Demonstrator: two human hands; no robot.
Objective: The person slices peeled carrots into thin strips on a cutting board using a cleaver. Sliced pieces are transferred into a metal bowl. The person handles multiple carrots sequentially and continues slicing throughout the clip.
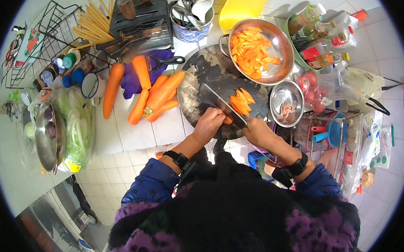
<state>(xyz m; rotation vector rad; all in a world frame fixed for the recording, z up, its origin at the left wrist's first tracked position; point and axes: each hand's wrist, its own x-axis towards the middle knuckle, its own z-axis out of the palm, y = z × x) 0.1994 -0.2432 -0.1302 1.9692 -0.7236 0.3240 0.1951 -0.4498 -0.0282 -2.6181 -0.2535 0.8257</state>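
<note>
My right hand (259, 132) grips the handle of a kitchen knife (229, 108), whose broad blade points up and to the left over a round, dark-stained cutting board (207, 62). On the left of the blade, my left hand (209, 123) holds a piece of carrot (227, 120) down on the board with curled fingers. Most of that piece is hidden by the hand and blade. Carrot slices (242, 101) lie in a small pile to the right of the blade. A steel pan (282, 62) at the board's upper right holds many cut carrot slices (251, 53).
Several whole carrots (166, 90) lie left of the board, near a black-handled peeler (171, 60) on a purple cloth (129, 80). A small steel bowl (279, 98) with meat stands at right. Behind are a knife block (140, 19) and a utensil pot (192, 32). Bagged cabbage (77, 125) lies far left.
</note>
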